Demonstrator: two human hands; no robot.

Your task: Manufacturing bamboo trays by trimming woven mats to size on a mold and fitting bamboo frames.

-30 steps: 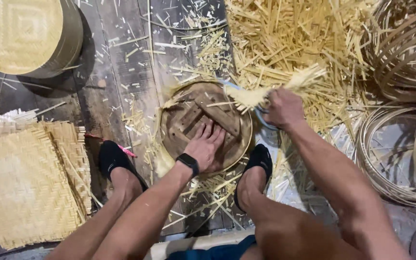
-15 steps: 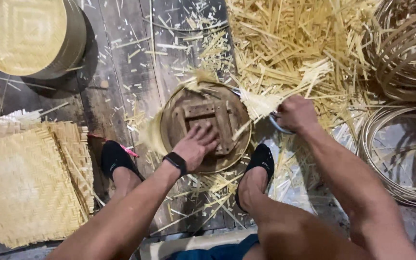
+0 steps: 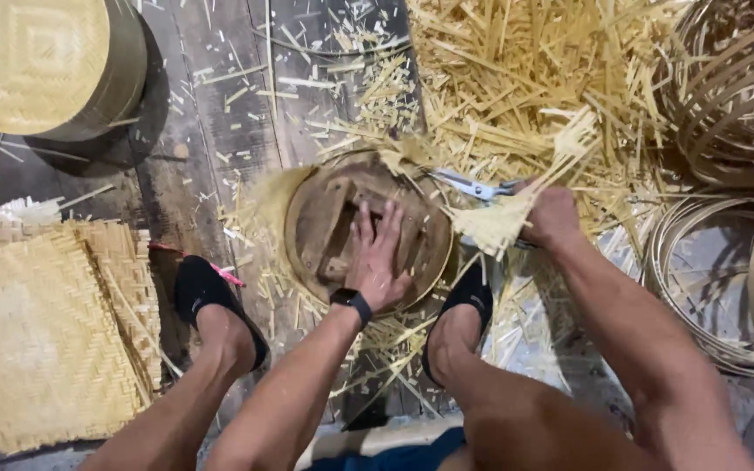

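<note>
Most of the frame is a dark wooden floor [image 3: 211,139], and a big pile of yellow bamboo scraps [image 3: 517,78] fills the upper middle and upper right. At the right edge we see a heap of bent bamboo rings [image 3: 726,218]. At the lower left lies a flat woven mat [image 3: 37,340], and in the upper left corner stands a finished round basket [image 3: 45,65] with a woven top.

In the middle of the frame sits the round tray [image 3: 368,231] we are working on, between our two feet in black shoes [image 3: 211,301]. It has a ring for a rim and wooden slats across it. Woven stuff pokes out past the rim on the right and on the left.

Our left hand [image 3: 377,257] lies flat on the tray with fingers spread, pressing it down. Our right hand [image 3: 551,218] is closed around a pair of scissors [image 3: 473,186] just right of the tray. The blades point left, at the loose woven ends [image 3: 499,222] hanging off the rim. We cannot tell if the blades are biting yet.

We think the trimming is partway done. The top edge of the tray looks fairly neat. The right side has a thick tuft to cut, and the left side looks fuzzy too. So a good bit of the edge is left.
</note>
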